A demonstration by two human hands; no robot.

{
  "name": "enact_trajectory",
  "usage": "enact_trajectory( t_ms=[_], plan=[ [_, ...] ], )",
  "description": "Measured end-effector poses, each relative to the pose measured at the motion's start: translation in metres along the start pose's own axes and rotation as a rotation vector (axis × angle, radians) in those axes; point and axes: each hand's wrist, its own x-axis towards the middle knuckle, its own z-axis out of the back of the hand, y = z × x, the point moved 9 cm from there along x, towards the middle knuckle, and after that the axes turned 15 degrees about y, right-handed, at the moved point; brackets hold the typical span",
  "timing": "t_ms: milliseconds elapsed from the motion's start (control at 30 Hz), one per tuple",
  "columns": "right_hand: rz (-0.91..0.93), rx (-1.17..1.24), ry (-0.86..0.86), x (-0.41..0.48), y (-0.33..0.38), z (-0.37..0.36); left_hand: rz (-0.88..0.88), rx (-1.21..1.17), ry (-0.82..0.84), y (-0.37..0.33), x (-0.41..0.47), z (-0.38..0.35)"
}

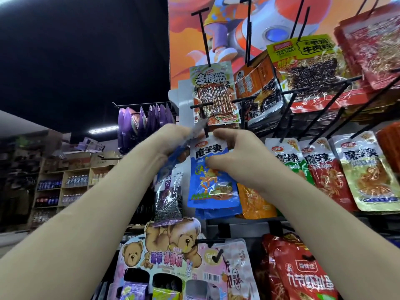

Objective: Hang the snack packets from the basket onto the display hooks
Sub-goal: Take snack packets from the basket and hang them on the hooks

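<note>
**A:** Where's the blue packet (213, 180)?

**B:** Against the rack, its top edge at the black hook (206, 132). The right hand (236, 156) has its fingers pinching it near the top, and the left hand (173, 141) is curled round spare packets (178, 155).

**A:** Threaded yet?

**B:** Can't tell. I'd line the hole up with the hook and slide it straight back, keeping the spares clear — they could snag.

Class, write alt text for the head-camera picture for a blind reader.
Two bare hands hold snack packets up to black display hooks: the right hand pinches a blue packet near its top, the left hand grips more packets. Other packets hang all around.
</note>
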Motion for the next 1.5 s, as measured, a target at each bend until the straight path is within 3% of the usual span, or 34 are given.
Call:
enact_trajectory(
  t_ms=[200,333,533,600,633,700,733,800,1000,1133,1333,1500],
  plan=[
    [-0.128,-0.386,0.052,0.011,-0.009,-0.005,-0.111,-0.031,-0.152,0.022,0.007,0.001],
    [-0.280,-0.629,0.114,0.028,-0.025,-0.008,-0.158,0.168,-0.289,0.030,0.007,0.011],
    [-0.274,-0.899,0.030,0.030,-0.017,0.000,-0.289,0.526,-0.468,0.006,-0.038,0.023],
    [-0.157,-0.783,-0.102,0.012,-0.002,0.011,-0.369,0.600,-0.509,-0.006,-0.055,0.020],
    [-0.073,-0.603,-0.139,0.001,0.005,0.015,-0.395,0.618,-0.523,-0.009,-0.061,0.018],
    [0.007,-0.131,-0.024,-0.018,0.011,0.005,-0.417,0.600,-0.546,-0.011,-0.069,0.016],
    [0.009,-0.008,0.068,-0.024,0.011,-0.006,-0.427,0.548,-0.543,-0.010,-0.072,0.015],
    [0.034,0.062,0.129,-0.029,0.007,-0.016,-0.427,0.352,-0.465,-0.005,-0.072,0.011],
    [0.123,0.379,-0.120,-0.033,-0.007,0.014,-0.316,-0.113,-0.094,0.007,-0.072,-0.021],
    [0.163,0.382,-0.182,-0.032,-0.013,0.018,-0.192,-0.249,0.134,0.016,-0.077,-0.046],
    [0.213,0.157,-0.168,-0.039,-0.003,0.011,-0.246,-0.374,-0.023,0.018,-0.068,-0.040],
    [0.139,0.066,0.035,-0.046,-0.005,-0.011,-0.306,-0.327,-0.201,0.011,-0.053,-0.014]
  ],
)
